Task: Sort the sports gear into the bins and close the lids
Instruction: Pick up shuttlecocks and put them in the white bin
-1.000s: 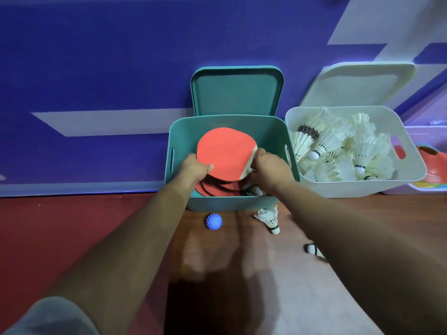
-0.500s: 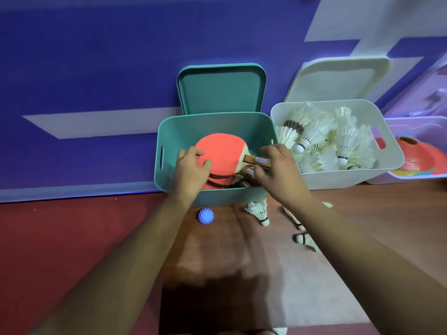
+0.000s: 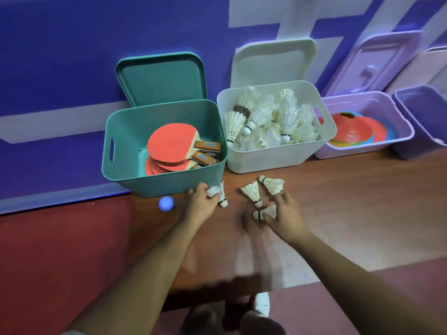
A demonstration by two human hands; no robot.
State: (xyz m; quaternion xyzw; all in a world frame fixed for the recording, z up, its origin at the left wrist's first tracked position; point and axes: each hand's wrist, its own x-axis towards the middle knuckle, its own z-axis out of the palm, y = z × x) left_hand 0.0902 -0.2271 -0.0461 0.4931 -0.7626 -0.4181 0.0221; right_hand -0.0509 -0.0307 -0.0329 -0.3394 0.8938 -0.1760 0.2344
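**Both hands on loose shuttlecocks before the open bins**

Head view: the left hand point(image 3: 202, 202) is curled round the feathers of a shuttlecock point(image 3: 219, 195) on the wooden floor point(image 3: 338, 189), right against the front wall of the teal bin point(image 3: 164, 182). The cork end of that shuttlecock points toward the person. The right hand point(image 3: 284, 215) is motion-blurred. Its thumb and fingers are curled round a second shuttlecock point(image 3: 264, 212) lying on its side, though the blur hides how firm the grip is. Two spare shuttlecocks point(image 3: 252, 193) lie loose on the floor just beyond the right hand's fingers, close to each other. A blue ball point(image 3: 166, 203) sits on the floor just left of the left hand.

The teal bin holds a stack of red paddles point(image 3: 170, 143), their handles pointing right. Its teal lid point(image 3: 162, 78) stands propped against the wall behind it. Touching it on the right, the white bin point(image 3: 266, 159) is heaped with shuttlecocks, and its white lid point(image 3: 273, 61) leans behind it. Further right, a lilac bin point(image 3: 350, 152) contains stacked flat cones point(image 3: 355, 128), and a purple bin point(image 3: 420, 112) stands beside it. All the bins are uncovered.
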